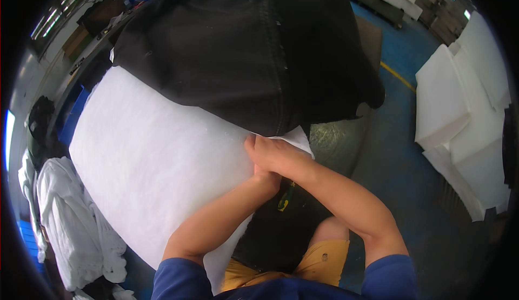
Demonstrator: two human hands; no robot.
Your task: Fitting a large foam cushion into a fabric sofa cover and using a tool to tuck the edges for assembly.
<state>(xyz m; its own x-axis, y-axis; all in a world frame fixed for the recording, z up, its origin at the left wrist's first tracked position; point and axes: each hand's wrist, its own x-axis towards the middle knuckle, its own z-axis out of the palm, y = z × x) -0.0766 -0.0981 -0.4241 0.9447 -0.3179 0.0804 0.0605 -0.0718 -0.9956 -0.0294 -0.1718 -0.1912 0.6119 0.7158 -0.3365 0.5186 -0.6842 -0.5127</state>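
A large cushion wrapped in white padding [162,154] lies before me, its far part under a black fabric cover [216,51]. My right hand [270,153] is closed on the padding at the cushion's right side, close to the cover's near edge. Beside it, a loose white flap sticks out to the right. Just below, my left hand [265,175] meets the right one; its fingers are hidden behind the right hand and the padding.
Large white foam blocks [443,94] are stacked on the right. White cloth [67,213] hangs in a heap at the left. A small green and yellow tool [285,198] shows below my hands. Blue bins [75,113] stand at the far left.
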